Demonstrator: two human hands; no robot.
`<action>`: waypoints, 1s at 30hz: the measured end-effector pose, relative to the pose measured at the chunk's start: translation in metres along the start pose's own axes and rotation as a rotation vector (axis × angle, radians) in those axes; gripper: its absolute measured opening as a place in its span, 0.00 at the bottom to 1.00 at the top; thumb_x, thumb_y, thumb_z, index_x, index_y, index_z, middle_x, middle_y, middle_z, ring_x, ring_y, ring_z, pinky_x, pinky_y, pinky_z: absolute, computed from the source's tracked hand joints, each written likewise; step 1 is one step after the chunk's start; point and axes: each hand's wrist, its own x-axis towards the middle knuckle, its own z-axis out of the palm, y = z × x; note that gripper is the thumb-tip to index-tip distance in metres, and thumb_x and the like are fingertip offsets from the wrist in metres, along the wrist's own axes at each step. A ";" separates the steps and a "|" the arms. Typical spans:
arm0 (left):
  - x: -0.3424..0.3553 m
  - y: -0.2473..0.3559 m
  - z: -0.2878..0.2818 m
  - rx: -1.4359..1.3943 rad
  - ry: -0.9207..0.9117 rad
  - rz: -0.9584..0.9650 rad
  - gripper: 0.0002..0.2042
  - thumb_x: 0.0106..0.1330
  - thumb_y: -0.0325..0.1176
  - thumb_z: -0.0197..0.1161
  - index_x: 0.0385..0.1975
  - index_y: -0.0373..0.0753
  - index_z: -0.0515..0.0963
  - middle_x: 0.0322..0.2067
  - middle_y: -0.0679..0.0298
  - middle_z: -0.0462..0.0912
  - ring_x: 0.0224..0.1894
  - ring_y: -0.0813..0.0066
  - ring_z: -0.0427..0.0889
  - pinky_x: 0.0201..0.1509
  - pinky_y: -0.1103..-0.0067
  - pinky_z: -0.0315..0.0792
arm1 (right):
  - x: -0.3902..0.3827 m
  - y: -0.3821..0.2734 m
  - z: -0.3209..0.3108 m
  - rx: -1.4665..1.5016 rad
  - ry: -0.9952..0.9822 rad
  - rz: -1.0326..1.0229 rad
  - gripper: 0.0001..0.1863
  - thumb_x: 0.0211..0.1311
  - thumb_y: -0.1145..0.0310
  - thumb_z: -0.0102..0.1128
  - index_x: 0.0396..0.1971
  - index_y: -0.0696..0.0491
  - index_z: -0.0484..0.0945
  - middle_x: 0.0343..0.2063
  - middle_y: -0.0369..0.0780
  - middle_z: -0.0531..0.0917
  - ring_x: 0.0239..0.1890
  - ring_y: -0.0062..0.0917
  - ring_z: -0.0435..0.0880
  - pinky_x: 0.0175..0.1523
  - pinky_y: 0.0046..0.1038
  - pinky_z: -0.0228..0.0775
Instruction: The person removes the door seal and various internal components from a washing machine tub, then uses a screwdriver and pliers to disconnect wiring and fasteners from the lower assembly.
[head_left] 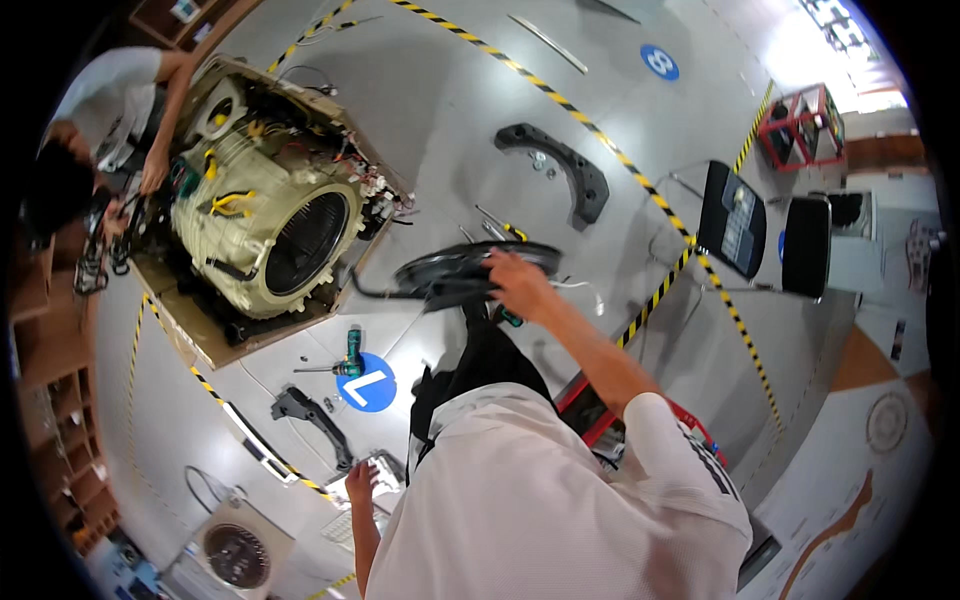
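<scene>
My right hand (522,287) is closed on the rim of a black round part (470,265), shaped like a wide disc and tilted above the floor. A dark curved piece (375,293) sticks out from its left side. My left hand (361,484) is low on the left with its fingers apart, beside a whitish tray-like thing (385,472). Close to that hand lies a black bracket (312,418). A green and black power drill (353,355) rests by a blue floor disc (368,388).
An opened washing machine with a cream tub (235,235) stands at the left; a co-worker (120,100) leans over it. A dark curved counterweight (565,165) lies at the far middle. A black chair (735,220) and red frame (800,130) are right. Striped tape (600,130) crosses the floor.
</scene>
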 end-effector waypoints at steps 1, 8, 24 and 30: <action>0.000 0.029 0.006 0.022 -0.052 0.043 0.15 0.64 0.41 0.53 0.43 0.37 0.72 0.37 0.61 0.80 0.37 0.73 0.81 0.36 0.79 0.73 | -0.005 0.018 -0.007 -0.012 0.016 0.048 0.11 0.43 0.72 0.64 0.28 0.56 0.72 0.50 0.43 0.73 0.60 0.37 0.64 0.61 0.41 0.58; 0.022 0.131 0.048 0.164 -0.164 0.054 0.16 0.63 0.42 0.55 0.42 0.37 0.74 0.35 0.63 0.81 0.35 0.77 0.80 0.34 0.82 0.72 | -0.046 0.106 -0.108 -0.047 0.247 0.295 0.14 0.41 0.77 0.67 0.25 0.60 0.69 0.44 0.46 0.77 0.53 0.41 0.72 0.54 0.35 0.67; 0.136 0.279 0.168 0.179 -0.299 0.111 0.14 0.63 0.42 0.55 0.41 0.39 0.75 0.33 0.64 0.81 0.33 0.76 0.80 0.33 0.80 0.72 | -0.029 0.231 -0.349 -0.364 0.430 0.665 0.17 0.48 0.71 0.65 0.39 0.60 0.75 0.32 0.49 0.79 0.27 0.37 0.79 0.33 0.28 0.69; 0.097 0.342 0.209 0.178 -0.202 0.119 0.14 0.63 0.42 0.56 0.40 0.37 0.74 0.34 0.63 0.80 0.34 0.76 0.80 0.35 0.81 0.73 | -0.001 0.362 -0.355 -0.228 0.411 0.764 0.19 0.49 0.69 0.64 0.40 0.62 0.75 0.35 0.49 0.80 0.39 0.39 0.80 0.44 0.31 0.70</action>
